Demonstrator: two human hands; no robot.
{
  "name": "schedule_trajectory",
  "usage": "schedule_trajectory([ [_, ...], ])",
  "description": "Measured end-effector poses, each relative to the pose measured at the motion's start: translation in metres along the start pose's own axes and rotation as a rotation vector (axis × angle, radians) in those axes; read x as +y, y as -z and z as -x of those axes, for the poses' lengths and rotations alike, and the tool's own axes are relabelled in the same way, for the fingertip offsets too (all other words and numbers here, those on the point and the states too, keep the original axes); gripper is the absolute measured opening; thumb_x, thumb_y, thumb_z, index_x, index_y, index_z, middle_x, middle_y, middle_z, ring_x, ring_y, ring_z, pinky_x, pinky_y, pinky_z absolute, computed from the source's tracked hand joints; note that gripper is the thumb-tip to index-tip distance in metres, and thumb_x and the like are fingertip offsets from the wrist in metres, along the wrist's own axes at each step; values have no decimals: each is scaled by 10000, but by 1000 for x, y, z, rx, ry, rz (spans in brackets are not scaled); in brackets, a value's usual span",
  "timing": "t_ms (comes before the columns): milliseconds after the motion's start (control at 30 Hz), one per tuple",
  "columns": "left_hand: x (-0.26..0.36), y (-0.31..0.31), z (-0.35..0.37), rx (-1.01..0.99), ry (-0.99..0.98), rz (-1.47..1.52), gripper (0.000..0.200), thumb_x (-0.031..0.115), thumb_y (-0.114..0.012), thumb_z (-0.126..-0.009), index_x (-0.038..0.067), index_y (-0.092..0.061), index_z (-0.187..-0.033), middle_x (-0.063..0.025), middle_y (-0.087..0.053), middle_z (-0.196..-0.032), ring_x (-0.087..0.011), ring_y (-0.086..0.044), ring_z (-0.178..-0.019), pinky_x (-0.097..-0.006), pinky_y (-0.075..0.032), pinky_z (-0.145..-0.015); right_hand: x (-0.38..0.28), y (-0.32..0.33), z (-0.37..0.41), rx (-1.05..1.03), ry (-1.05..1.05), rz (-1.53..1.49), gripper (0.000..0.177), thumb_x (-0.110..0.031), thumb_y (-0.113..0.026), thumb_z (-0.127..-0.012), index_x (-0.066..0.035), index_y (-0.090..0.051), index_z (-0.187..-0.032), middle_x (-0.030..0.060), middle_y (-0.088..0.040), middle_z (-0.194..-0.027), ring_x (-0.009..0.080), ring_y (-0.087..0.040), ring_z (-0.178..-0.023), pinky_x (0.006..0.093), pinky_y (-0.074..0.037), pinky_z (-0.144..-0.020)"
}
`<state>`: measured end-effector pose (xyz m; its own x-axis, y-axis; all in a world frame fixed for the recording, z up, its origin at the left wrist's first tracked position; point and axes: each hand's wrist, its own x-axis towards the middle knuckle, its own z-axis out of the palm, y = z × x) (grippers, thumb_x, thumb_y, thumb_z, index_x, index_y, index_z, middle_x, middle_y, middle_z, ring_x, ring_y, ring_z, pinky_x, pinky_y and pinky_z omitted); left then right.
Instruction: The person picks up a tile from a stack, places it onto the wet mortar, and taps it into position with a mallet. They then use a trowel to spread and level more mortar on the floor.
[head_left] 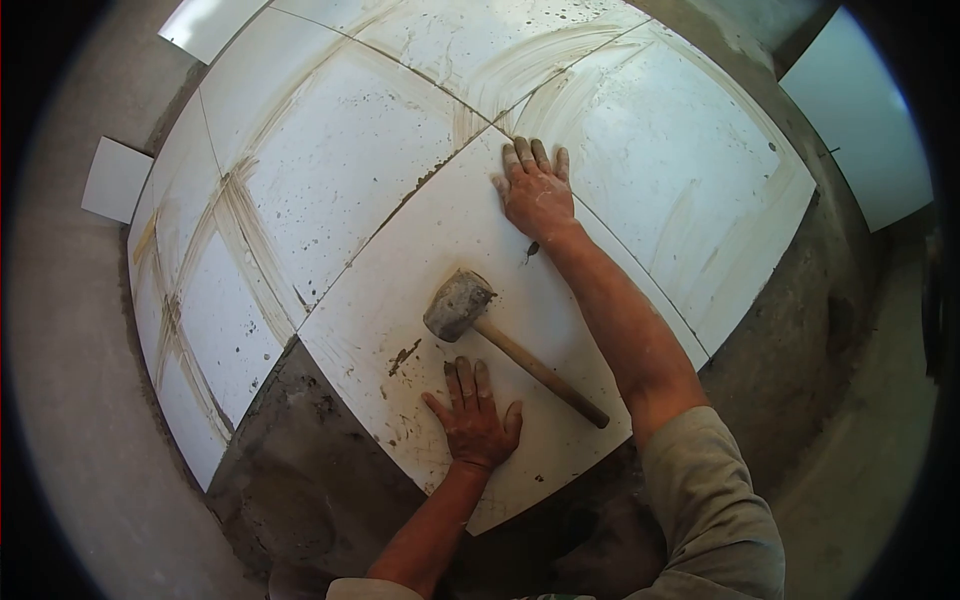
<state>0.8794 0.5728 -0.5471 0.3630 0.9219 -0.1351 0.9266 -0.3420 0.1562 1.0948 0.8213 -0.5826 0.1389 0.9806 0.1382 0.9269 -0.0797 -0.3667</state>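
Observation:
Both my hands lie flat on a large white floor tile (470, 230) smeared with mud near its front corner. My left hand (474, 415) rests low on the tile, fingers spread and dusty. Farther off, my right hand (538, 185) presses near the tile's far corner, its fingers stretched out and grey with mortar. Between them a rubber mallet (462, 305) lies on the tile, its grey head toward the upper left and its wooden handle slanting down to the right. Neither hand touches the mallet.
Laid tiles (345, 150) streaked with mortar adjoin on the left, and another tile (660, 170) on the right. Wet grey mortar (300, 470) shows in front. Loose tiles stand at the right wall (860, 120) and lie at the left (116, 180).

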Motion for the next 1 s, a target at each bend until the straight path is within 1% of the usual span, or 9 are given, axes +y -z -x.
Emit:
schedule_trajectory([
  [200,0,-1,1,-9,-25,-27,809,446,-521,-852,-31,-262,-1452,-256,-219,-1518,-441,-177,-1413,-731,-55,-1031,8,11,17,31,-61,12,571,-390,-399,-973,-32,-378,-1417,135,-322,-1510,315,-216,-1427,552,-38,-1154],
  [367,3,-5,1,12,7,-56,801,432,-508,-864,3,-225,-1479,-242,-187,-1536,-433,-164,-1420,-726,-85,-1033,10,14,51,70,61,-13,515,-319,-450,-950,-37,-428,-1380,152,-418,-1446,333,-285,-1398,569,-65,-1150],
  [433,3,-5,1,7,-4,-72,797,432,-503,-868,16,-217,-1485,-237,-179,-1541,-431,-162,-1422,-726,-92,-1033,13,20,69,78,128,-51,475,-302,-475,-951,-66,-457,-1363,133,-450,-1422,340,-318,-1380,564,-116,-1147],
  [567,1,-8,2,38,-22,-108,771,426,-487,-891,37,-204,-1493,-227,-166,-1549,-426,-157,-1425,-723,-116,-1031,30,45,132,81,-7,-72,460,-265,-488,-946,-74,-461,-1363,121,-452,-1424,337,-325,-1378,568,-121,-1145],
  [633,0,-11,2,46,-40,-93,760,425,-478,-903,38,-200,-1495,-222,-167,-1550,-422,-157,-1425,-720,-118,-1033,43,60,175,56,37,-96,461,-197,-497,-914,-47,-467,-1349,144,-459,-1410,353,-335,-1368,592,-122,-1134],
  [733,0,-13,3,85,-61,-86,740,426,-459,-929,40,-185,-1499,-203,-173,-1554,-410,-163,-1427,-720,-122,-1030,72,88,237,23,-5,24,476,-201,-501,-911,-50,-457,-1360,139,-448,-1421,356,-346,-1362,603,-138,-1124],
  [833,1,-13,2,114,-77,-107,742,411,-502,-900,21,-239,-1474,-233,-206,-1533,-435,-194,-1409,-744,-134,-1006,89,117,287,-7,-144,77,487,-213,-512,-910,-51,-453,-1365,142,-446,-1424,359,-356,-1355,610,-170,-1111],
  [900,0,-13,4,108,-67,-109,746,436,-467,-927,50,-186,-1500,-191,-168,-1557,-394,-138,-1437,-729,-120,-1026,89,125,317,-41,-340,174,485,-254,-516,-938,-80,-441,-1384,111,-409,-1458,325,-322,-1381,580,-175,-1122],
  [1000,-4,-19,6,138,-96,-112,738,463,-456,-936,46,-207,-1492,-195,-165,-1555,-391,-130,-1438,-734,-125,-1021,88,124,340,-20,-415,247,494,-291,-511,-943,-76,-440,-1382,115,-394,-1468,325,-327,-1375,582,-191,-1115],
])
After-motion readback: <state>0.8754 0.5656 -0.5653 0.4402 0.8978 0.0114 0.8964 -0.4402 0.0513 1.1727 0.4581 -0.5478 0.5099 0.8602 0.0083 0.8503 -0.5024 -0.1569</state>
